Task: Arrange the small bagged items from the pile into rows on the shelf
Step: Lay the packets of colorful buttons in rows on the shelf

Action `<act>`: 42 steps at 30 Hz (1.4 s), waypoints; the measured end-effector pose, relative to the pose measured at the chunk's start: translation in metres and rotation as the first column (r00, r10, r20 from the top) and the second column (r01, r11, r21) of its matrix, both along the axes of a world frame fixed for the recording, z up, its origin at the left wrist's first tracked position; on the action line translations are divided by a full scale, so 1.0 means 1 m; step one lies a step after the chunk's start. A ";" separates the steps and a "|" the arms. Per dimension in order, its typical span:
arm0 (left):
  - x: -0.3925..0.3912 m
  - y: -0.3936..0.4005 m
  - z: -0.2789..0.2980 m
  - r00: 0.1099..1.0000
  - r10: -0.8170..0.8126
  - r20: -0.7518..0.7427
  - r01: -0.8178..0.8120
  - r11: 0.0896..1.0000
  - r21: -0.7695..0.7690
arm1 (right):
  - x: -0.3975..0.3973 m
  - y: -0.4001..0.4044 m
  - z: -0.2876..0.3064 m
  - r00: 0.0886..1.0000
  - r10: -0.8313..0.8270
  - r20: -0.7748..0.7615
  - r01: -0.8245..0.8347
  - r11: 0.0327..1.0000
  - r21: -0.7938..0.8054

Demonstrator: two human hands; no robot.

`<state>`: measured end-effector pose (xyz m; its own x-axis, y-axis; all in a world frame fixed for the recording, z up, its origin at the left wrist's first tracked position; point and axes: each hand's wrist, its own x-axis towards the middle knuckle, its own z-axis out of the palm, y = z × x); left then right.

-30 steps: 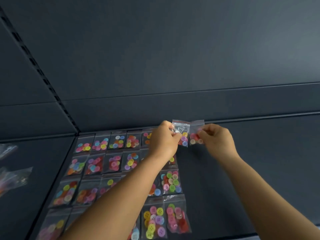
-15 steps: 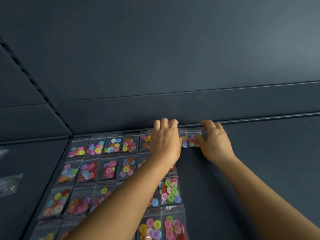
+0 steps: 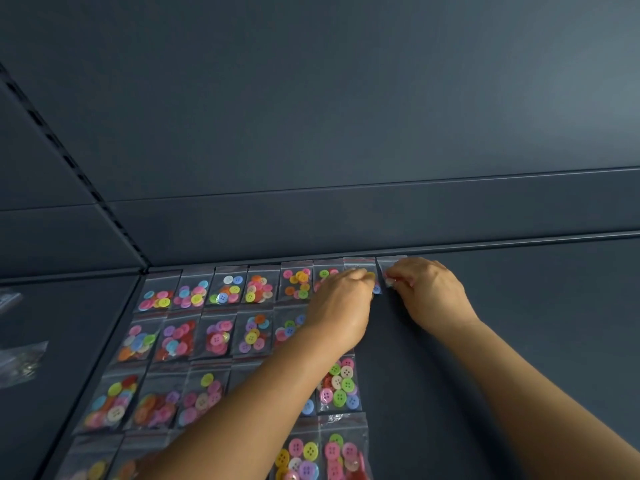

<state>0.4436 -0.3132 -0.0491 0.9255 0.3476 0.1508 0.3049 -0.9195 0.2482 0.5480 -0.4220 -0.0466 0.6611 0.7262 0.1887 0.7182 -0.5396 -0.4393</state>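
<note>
Nowhere on the clear bags can any writing be read; each shows only a red strip along its sealed top and loose buttons of many colours inside. Rows of these button bags [image 3: 225, 289] lie flat on the dark shelf [image 3: 519, 341], filling its left part up to the back wall [image 3: 311, 133]. Off to the left, beyond the shelf's edge, a blurred heap of clear bags [image 3: 20, 362] lies on the neighbouring surface. Both forearms reach in from below, and the left one covers parts of the lower rows.

At the right end of the back row, the left hand [image 3: 341, 303] has its fingers curled down onto a bag [image 3: 363, 268] against the wall. Just beside it, the right hand [image 3: 429, 292] pinches the next bag [image 3: 388, 266] at its left edge with bent fingertips [image 3: 391, 280]. Both bags lie on the shelf, side by side, their tops touching the back wall.
</note>
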 end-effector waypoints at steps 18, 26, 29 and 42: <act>-0.029 -0.004 0.021 0.995 0.091 -0.051 -0.088 0.994 0.060 | -0.024 0.000 0.018 0.994 0.074 0.082 -0.071 0.997 -0.035; -0.125 0.026 0.037 0.963 0.269 -0.019 -0.268 0.961 0.067 | -0.098 0.032 0.037 0.936 0.341 0.087 -0.314 0.922 -0.227; -0.172 0.040 0.040 0.944 0.329 -0.007 -0.328 0.943 0.059 | -0.137 0.055 0.043 0.908 0.411 0.077 -0.389 0.897 -0.211; -0.370 0.137 0.033 0.907 0.422 0.002 -0.422 0.906 0.044 | -0.331 0.174 0.035 0.844 0.534 0.046 -0.524 0.840 -0.143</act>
